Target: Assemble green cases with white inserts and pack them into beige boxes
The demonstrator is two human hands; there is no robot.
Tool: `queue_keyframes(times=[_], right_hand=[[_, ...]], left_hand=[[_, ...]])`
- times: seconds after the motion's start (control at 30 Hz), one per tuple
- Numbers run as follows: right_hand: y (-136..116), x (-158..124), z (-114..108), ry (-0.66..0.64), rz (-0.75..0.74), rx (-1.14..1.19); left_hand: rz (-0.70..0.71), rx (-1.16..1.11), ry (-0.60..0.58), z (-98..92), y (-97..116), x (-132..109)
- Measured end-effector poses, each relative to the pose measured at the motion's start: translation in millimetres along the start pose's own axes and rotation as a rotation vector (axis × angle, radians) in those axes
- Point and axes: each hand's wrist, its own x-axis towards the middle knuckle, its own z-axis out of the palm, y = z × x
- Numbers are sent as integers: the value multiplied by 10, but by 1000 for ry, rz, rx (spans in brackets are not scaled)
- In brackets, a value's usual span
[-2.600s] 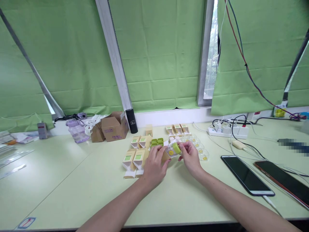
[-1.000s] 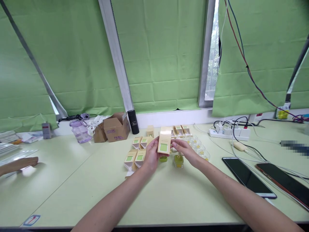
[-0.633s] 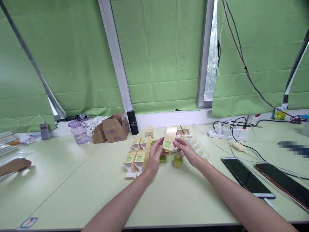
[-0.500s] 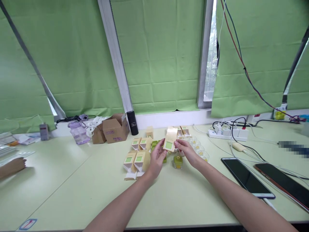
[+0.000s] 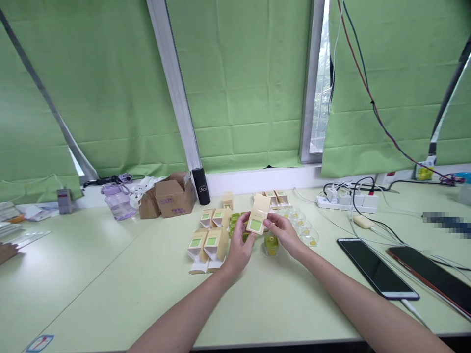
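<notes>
Between my two hands, above the table, is a small cream cardboard box [image 5: 259,215] with a green square on its face and its top flap raised. My left hand [image 5: 240,248] grips its left edge, and my right hand [image 5: 285,231] pinches the right edge. Just below it on the table sits a small clear container with a green lid [image 5: 271,244]. Left of my hands stand several similar boxes [image 5: 215,243] with their flaps open. Green-lidded containers [image 5: 234,221] are partly hidden behind my left hand. Several clear containers with yellow centres [image 5: 302,226] lie beyond my right hand.
More cream boxes [image 5: 281,198] stand at the back. A brown carton [image 5: 175,198], a black cylinder [image 5: 201,187] and a purple bottle [image 5: 118,202] line the left rear. A power strip [image 5: 348,202], cables and two phones [image 5: 375,267] occupy the right side.
The held box has shifted slightly down and left, and its upper flap now bends away from the front face. Both hands keep their hold. The brown piece at the far left has moved mostly out of view.
</notes>
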Motion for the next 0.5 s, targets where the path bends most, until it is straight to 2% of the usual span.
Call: queue_keyframes(times=[0.5], right_hand=[[10, -36, 21, 26, -25, -84]], left_hand=[[-19, -15, 17, 7, 58, -11]])
